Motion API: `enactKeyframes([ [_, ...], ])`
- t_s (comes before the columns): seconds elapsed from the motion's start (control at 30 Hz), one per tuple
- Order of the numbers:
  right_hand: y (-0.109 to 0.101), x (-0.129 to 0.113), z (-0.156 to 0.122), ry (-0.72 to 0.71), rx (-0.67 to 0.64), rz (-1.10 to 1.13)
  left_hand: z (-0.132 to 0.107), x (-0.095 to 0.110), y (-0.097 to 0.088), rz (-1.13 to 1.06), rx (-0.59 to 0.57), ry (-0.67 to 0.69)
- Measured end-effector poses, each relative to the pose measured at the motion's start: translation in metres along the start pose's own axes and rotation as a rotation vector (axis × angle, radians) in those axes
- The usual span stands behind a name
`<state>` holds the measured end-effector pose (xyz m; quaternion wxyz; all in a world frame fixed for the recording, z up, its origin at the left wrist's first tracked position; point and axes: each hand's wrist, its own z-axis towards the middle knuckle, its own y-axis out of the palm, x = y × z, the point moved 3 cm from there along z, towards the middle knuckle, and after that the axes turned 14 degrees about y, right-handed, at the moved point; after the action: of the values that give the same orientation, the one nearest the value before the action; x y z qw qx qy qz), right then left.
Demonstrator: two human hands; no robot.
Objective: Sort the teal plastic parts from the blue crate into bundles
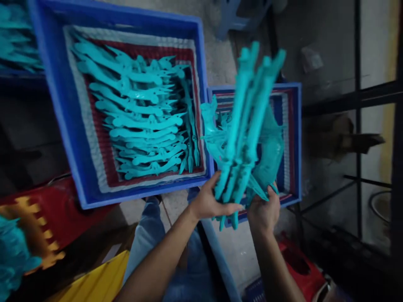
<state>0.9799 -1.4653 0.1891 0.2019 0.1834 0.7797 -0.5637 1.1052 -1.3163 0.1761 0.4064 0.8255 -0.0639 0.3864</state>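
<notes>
My left hand [206, 203] is wrapped round the lower end of a bundle of long teal plastic parts [241, 126], which look moulded and stand upright side by side. My right hand [265, 209] grips the pointed lower end of a wider, thinner teal plastic piece [272, 147], just right of the bundle. Both hands are over the front edge of a smaller blue crate [294, 90]. Behind the bundle, more teal parts [212, 126] show, partly hidden. To the left, a larger blue crate [126, 12] holds rows of similar teal parts [146, 134].
Another heap of teal parts [19, 42] is at the upper left. Lower left are a red item [69, 209], an orange notched-edge mat [40, 235] and a yellow surface [94, 279]. A blue stool [242, 19] stands behind. A dark metal frame [359, 126] borders the right side.
</notes>
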Motion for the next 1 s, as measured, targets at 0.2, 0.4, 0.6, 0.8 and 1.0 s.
enactKeyframes([
  [0.2,-0.073,0.005,0.042,-0.064,0.411,0.169,0.04,-0.044,0.06,-0.125,-0.16,-0.036],
  [0.4,-0.024,-0.014,-0.028,-0.063,-0.245,-0.13,-0.004,-0.034,0.015,-0.208,0.39,-0.069],
  [0.6,0.075,-0.029,-0.155,-0.428,-1.066,-0.004,-0.12,0.021,-0.098,-0.149,0.791,0.038],
  [0.8,0.179,-0.041,-0.366,-0.129,-1.67,0.064,-0.311,0.116,-0.223,0.343,1.132,0.116],
  [1.0,0.29,-0.012,-0.553,-0.084,-1.678,0.026,-0.426,0.162,-0.37,0.927,1.138,-0.153],
])
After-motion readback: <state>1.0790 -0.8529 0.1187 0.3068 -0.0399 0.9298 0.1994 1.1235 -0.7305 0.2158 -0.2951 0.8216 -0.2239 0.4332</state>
